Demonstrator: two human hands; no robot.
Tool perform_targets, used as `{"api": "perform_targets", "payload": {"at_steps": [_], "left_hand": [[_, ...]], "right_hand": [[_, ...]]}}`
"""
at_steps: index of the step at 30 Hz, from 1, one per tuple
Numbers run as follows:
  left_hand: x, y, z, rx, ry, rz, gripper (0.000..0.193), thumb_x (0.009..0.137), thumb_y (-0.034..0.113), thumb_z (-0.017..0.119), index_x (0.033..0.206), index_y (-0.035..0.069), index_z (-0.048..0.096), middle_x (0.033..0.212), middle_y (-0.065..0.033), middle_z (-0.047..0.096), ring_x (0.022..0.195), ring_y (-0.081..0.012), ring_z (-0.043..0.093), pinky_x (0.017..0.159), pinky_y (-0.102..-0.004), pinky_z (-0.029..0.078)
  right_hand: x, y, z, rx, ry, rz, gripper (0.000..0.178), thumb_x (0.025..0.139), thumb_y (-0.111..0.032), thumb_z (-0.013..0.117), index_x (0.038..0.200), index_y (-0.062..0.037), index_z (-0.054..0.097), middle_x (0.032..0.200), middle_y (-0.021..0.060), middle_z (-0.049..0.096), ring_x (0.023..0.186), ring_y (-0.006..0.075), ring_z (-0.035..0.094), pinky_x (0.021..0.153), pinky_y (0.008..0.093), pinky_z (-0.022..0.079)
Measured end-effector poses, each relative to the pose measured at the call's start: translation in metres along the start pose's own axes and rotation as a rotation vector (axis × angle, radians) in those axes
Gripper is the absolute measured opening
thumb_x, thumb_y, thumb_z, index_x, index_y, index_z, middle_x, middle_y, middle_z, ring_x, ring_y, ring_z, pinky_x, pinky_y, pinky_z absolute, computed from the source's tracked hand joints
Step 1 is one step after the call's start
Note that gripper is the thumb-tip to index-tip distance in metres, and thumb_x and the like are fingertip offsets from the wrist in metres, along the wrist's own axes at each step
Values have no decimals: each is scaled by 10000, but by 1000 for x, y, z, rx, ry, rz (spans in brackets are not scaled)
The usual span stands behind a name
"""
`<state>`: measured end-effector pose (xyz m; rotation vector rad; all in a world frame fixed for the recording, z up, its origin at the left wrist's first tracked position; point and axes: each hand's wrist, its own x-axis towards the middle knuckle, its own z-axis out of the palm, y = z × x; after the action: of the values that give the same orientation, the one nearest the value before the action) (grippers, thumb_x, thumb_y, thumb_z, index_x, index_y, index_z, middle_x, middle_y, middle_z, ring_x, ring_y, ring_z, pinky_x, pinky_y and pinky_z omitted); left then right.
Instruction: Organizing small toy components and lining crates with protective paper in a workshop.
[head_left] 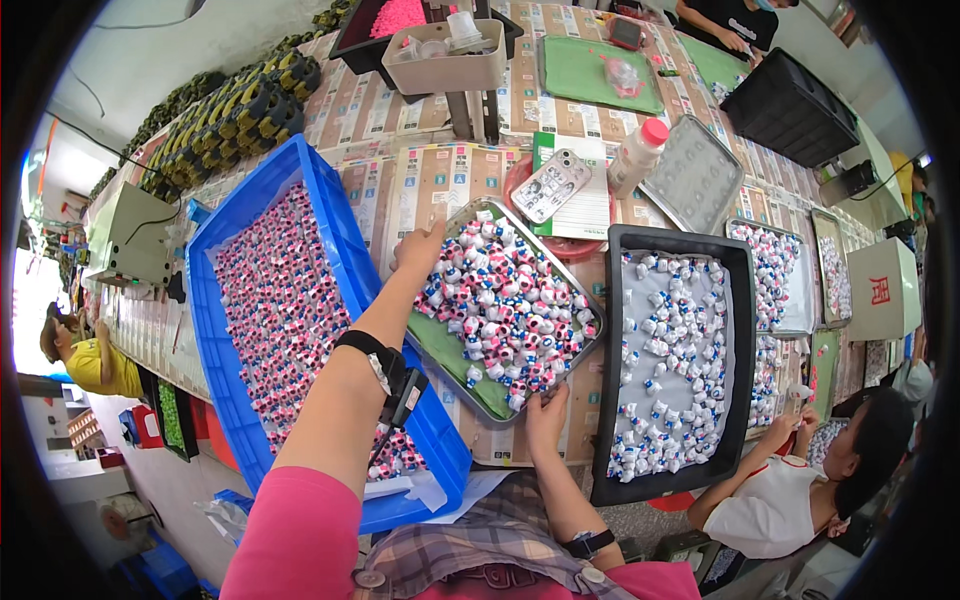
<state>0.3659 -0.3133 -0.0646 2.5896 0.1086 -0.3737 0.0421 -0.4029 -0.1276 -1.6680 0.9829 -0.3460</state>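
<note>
A metal tray (422, 347) with a green lining lies tilted across the table in front of me, heaped with small white, pink and blue figures (505, 300). My left hand (418, 250) reaches across to its far left side, with the fingers closed at the rim. At the near corner my right hand (547, 418) grips the edge, thumb on top and fingers partly hidden beneath. Left of the tray, under my left forearm, stands a blue crate (325, 190) filled with rows of similar figures. A black crate (618, 345) holding loose white and blue figures sits to the right.
Behind the tray, a phone (552, 186) lies on a notebook beside a pink-capped bottle (640, 158). A beige bin (445, 70) stands farther back, near an unloaded metal tray (692, 175). A co-worker (780, 500) sits at right; another person (95, 360) is far left.
</note>
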Motion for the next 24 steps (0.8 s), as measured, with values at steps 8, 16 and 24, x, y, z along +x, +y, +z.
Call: {"api": "perform_targets", "payload": {"at_steps": [8,16,24], "left_hand": [[-33,16,-27,-14,321,312,526,787,480,507,1042,26,585,1005,-210,584,982,-347,534,860,-390,396],[-136,-29,-150,-622,205,524,318,832,167,563,1108,17,519,1040,-78,564,997,-154,511,848,-274,401],[-252,-188,-238,-806,672,189,308,869,173,508,1131,11,501,1047,-58,554,976,-121,507,847,-252,382]], "right_hand": [[9,17,-2,-8,-15,-32,390,743,-72,546,1091,14,391,780,47,451,634,136,493,584,272,430],[29,45,-9,-33,-118,-59,415,728,-103,602,1066,9,387,693,59,517,613,172,525,586,309,440],[33,27,-14,152,-223,89,423,732,-49,631,1038,10,345,679,69,534,515,153,558,441,271,459]]}}
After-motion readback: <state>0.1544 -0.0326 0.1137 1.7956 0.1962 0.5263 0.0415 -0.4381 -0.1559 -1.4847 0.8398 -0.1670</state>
